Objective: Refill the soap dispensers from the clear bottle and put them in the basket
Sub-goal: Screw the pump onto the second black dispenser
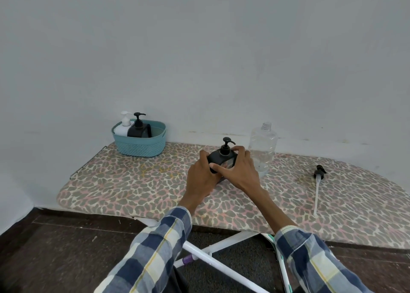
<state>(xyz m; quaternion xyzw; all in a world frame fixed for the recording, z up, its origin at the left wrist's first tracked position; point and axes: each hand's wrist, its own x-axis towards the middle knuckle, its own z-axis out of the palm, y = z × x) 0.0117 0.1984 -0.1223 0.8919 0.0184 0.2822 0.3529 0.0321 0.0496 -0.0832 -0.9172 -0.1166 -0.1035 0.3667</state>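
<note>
Now both hands cup the black dispenser (222, 159) standing on the board, left hand (200, 177) and right hand (241, 170) curled round its sides; lift level, pump upright, toward the basket (142, 146) far left of the grip.

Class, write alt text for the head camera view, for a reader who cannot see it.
Both hands, left hand and right hand, grip a black soap dispenser on a leopard-print ironing board. A clear bottle without a cap stands just behind; a teal basket at the far left holds a white dispenser and a black dispenser.
</note>
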